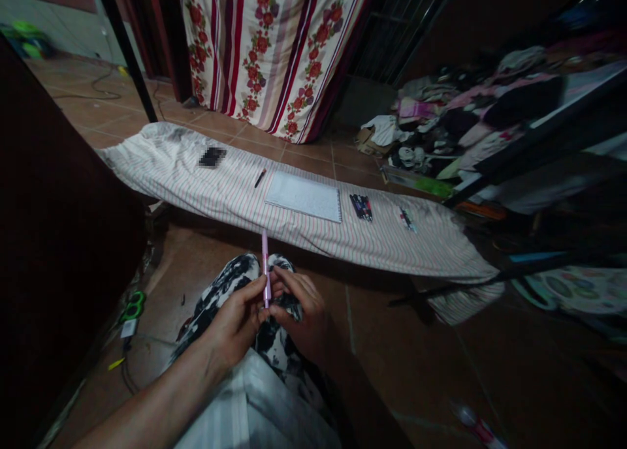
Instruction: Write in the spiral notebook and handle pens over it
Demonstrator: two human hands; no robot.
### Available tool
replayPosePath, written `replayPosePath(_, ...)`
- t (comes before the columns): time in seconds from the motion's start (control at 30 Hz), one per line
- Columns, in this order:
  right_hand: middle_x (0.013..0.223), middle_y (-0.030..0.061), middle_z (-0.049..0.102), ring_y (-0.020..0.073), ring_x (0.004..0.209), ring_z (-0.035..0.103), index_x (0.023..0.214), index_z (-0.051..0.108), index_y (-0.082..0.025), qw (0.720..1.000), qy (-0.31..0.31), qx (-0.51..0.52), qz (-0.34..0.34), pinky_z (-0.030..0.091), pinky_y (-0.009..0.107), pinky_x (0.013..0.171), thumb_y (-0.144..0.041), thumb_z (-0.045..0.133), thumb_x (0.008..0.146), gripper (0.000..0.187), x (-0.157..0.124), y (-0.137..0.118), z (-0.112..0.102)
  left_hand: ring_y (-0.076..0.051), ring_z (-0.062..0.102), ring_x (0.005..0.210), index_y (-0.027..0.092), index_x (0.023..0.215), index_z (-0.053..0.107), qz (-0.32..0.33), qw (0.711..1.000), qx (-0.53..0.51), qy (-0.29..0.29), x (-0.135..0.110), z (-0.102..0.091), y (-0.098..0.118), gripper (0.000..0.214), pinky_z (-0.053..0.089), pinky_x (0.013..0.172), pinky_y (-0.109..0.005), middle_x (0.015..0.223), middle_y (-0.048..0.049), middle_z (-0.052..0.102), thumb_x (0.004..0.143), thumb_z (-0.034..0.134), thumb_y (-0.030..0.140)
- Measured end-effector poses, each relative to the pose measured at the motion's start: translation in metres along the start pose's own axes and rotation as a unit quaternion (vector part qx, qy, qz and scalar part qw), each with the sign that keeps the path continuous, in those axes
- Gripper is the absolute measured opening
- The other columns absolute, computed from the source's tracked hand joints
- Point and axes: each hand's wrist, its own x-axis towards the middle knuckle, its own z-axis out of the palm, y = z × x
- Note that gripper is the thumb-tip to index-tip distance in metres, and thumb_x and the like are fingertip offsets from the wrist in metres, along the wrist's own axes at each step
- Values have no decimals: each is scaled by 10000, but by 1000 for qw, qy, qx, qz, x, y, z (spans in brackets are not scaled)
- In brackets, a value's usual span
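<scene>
Both my hands meet over my lap and pinch a thin pink pen [265, 256] that stands upright between them. My left hand [238, 322] grips its lower end with thumb and fingers. My right hand [301, 312] has its fingers closed on the same lower end from the other side. Under them lie my knees in black-and-white patterned trousers [230, 286]. In front of me a striped ironing board [304, 207] carries a spiral notebook [304, 196], a dark pen [260, 177], a bundle of pens [361, 207] and a dark phone [212, 156].
A floral curtain [269, 44] hangs behind the board. Piled clothes and clutter [465, 123] fill the right side under a dark frame. Green scissors [133, 305] and cables lie on the tiled floor at left, beside dark furniture [59, 240].
</scene>
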Motion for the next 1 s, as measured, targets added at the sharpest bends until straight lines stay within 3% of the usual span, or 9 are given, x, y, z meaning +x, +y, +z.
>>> replayPosePath(0.3,1183,72,584,270,1087,511,1290,439,-282,998,15,-21,-56,418,431,919,-271,663,715,617,-15,-1,8,-112,565,728,151,885,679,46,997,40,-46,-22,0,-9,154,438,597,-173,837,-41,646,751,630,208)
replayPosePath(0.53,1251,25,550,228,1146,498,1327,358,-346,995,73,1,-62,402,409,966,-158,572,775,621,-29,-10,10,-171,560,906,174,927,701,97,985,133,-56,-42,11,-9,253,389,818,-238,929,-56,672,695,687,273)
replayPosePath(0.67,1276,-21,532,207,1166,493,1307,372,-395,996,83,30,-32,407,386,974,-128,532,797,598,-33,-11,14,-201,539,996,190,940,706,133,977,164,-29,-49,16,-10,276,345,908,-279,980,-63,667,689,691,304)
replayPosePath(0.83,1235,-4,569,208,1117,539,1250,474,-359,991,115,62,13,439,357,945,-156,533,801,496,-37,-13,20,-224,473,1109,188,831,735,223,952,210,12,-46,14,-9,231,355,918,-261,1150,-67,568,617,742,273)
replayPosePath(1.0,1171,19,617,178,940,638,1190,548,-297,981,109,133,96,524,273,793,-243,472,842,360,-38,-19,19,-212,510,1046,196,886,723,222,949,223,8,-44,12,-10,254,369,889,-262,1100,-62,601,645,720,274)
